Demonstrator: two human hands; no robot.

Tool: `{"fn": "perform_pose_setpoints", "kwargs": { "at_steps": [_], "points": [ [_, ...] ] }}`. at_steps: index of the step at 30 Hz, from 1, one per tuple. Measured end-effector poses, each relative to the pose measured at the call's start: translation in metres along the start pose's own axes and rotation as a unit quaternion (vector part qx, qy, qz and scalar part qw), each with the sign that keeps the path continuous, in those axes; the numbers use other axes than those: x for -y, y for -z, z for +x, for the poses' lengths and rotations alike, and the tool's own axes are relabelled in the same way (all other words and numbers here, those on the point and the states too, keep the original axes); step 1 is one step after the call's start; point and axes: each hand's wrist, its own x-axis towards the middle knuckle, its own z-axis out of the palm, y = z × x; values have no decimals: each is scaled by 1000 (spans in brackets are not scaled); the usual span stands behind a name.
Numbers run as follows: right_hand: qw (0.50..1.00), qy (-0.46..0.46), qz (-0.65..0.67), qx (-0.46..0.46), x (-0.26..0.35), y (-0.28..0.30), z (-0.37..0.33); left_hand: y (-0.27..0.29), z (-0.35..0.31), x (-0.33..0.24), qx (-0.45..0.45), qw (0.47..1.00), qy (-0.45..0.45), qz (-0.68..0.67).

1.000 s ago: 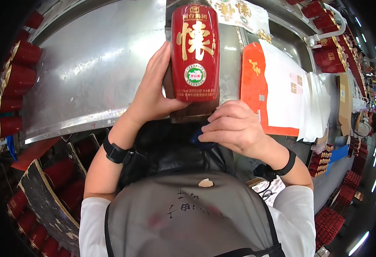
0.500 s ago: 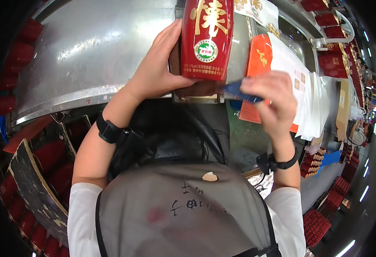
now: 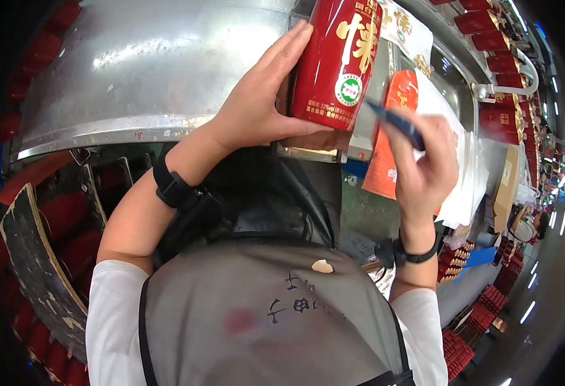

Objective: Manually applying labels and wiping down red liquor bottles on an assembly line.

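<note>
Left grip (image 3: 255, 103) cups glossy, tapered red bottle (image 3: 333, 61).

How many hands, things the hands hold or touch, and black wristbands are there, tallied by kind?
Hands, left hand and right hand: 2
Red bottle: 1
Dark blue pointed tool: 1
Black wristbands, left and right: 2
Total: 6

The top edge cuts the red bottle (image 3: 335, 67). Right of centre, the dark blue tool (image 3: 401, 123) is blurred and partly hidden by the right hand (image 3: 429, 164).
</note>
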Motion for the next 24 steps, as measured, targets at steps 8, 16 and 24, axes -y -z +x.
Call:
{"fn": "perform_pose_setpoints", "kwargs": {
  "at_steps": [8, 16, 24],
  "points": [
    [983, 116, 11, 140, 13, -27, -20, -3, 0, -3, -20, 999, 1, -39],
    [977, 149, -47, 143, 31, -25, -8, -4, -1, -2, -51, 998, -30, -11],
    [971, 188, -26, 142, 27, -24, 10, -1, 3, 2, -43, 997, -45, 37]
  ]
}}
